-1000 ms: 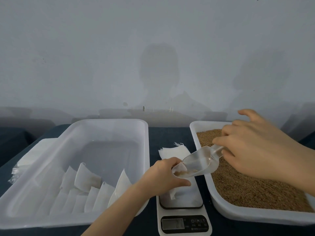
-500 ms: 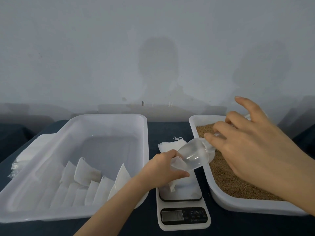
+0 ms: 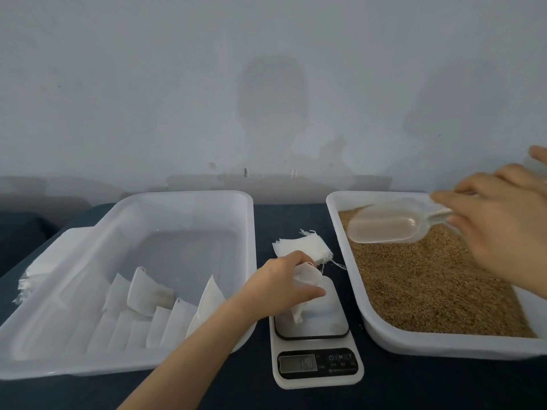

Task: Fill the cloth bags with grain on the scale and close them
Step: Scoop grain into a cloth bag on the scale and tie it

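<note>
At left, the deep, smooth white plastic tub [image 3: 189,199] holds a row of flat white cloth bags [image 3: 148,297] leaning on one another. At centre, my left hand [image 3: 281,287] grips the gathered neck of the small white woven cloth bag [image 3: 309,281], which rests on the glossy platform of the white digital scale [image 3: 319,365], with a stack of frayed-edged empty cloth bags [image 3: 302,248] just behind. At right, my right hand [image 3: 503,226] grasps the handle of the clear rounded plastic scoop [image 3: 387,226] above the coarse brown grain [image 3: 429,285] in the shallow white plastic tray [image 3: 444,344].
</note>
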Tool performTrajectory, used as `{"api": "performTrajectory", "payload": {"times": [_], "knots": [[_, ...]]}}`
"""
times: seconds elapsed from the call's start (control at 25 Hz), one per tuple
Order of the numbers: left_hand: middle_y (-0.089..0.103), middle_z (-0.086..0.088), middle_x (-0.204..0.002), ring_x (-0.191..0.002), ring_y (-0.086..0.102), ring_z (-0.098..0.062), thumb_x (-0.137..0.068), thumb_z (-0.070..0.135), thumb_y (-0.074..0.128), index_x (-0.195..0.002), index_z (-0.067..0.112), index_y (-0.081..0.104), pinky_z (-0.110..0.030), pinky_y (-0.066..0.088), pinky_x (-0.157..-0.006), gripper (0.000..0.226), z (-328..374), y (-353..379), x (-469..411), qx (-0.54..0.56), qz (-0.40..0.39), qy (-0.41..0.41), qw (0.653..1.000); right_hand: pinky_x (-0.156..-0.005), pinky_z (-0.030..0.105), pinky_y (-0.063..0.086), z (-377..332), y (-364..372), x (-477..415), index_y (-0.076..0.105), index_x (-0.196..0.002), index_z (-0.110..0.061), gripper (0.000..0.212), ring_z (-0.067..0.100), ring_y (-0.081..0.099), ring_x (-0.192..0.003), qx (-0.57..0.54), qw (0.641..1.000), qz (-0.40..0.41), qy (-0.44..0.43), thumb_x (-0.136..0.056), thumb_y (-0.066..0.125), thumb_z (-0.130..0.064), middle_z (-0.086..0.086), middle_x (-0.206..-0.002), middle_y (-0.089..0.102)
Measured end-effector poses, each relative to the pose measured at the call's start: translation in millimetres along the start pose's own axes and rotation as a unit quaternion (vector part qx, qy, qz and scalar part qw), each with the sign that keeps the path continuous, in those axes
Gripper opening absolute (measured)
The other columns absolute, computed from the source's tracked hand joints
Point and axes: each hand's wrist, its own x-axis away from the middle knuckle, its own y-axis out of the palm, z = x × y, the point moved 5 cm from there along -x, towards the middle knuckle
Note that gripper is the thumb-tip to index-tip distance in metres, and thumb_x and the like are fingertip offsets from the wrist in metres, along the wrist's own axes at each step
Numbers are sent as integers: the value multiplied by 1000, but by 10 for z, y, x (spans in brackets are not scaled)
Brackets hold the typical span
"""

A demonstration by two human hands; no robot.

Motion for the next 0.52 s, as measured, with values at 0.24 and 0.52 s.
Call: {"api": "performTrajectory", "payload": {"times": [0.24,0.52], "knots": [[60,13,-109,-97,59,-9,-75,54,71,-114,37,52,-32,54,-87,47,15,-6,10,0,5,3,1000,-94,59,32,211,605,457,74,-83,-28,48,27,57,-66,63,991,-120,20,-41,85,-7,-1,-71,67],[59,14,-112,-100,58,-8,-75,53,71,-117,36,51,-33,53,-90,49,17,-5,10,-2,1,1,1000,-101,45,21,-31,764,648,73,-97,-37,39,17,63,-87,-13,980,-190,59,-62,83,-23,-14,-88,70]]}}
